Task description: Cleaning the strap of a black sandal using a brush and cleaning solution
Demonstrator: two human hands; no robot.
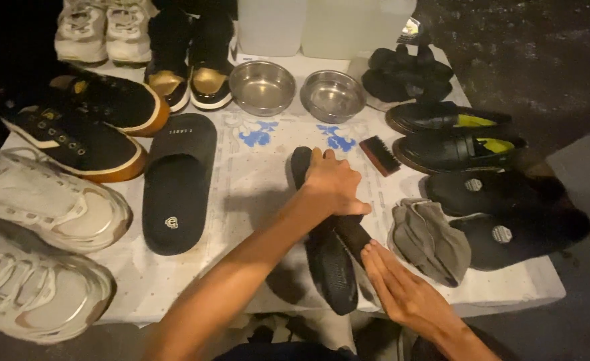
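Note:
A black slide sandal [328,264] lies sole-up in the middle of the white table cover [255,180]. My left hand [334,184] grips its upper half, fingers wrapped around the far end. My right hand [402,287] lies flat with fingers together against the sandal's right edge near its lower half. The matching black slide sandal [178,184] rests upright to the left. A small brush [380,155] lies just right of my left hand.
Two steel bowls [263,87] [332,95] stand at the back. A grey cloth [432,241] lies right of my right hand. Black loafers [455,144], black slippers [509,220], black sneakers [74,134] and white sneakers [34,200] ring the table. White containers [322,27] stand behind.

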